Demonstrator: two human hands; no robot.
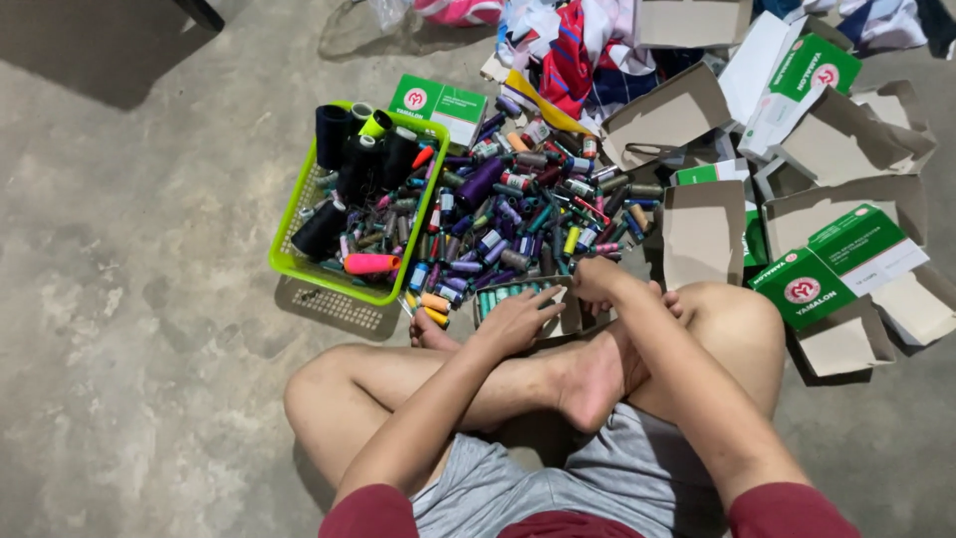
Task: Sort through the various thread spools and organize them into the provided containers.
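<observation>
I sit cross-legged on a concrete floor. A small open cardboard box (498, 296) with a row of teal thread spools lies in front of my shins. My left hand (518, 319) rests on top of this box, fingers spread, holding nothing. My right hand (597, 279) is at the box's far right corner, fingers curled around its edge. Just beyond both hands lies a heap of loose thread spools (528, 214) in many colours.
A lime green plastic basket (299, 261) with black cones and small spools stands to the left of the heap. Green and white cartons (836, 264) and flattened brown cardboard (702, 234) lie to the right. Bundled cloth (573, 45) is at the back.
</observation>
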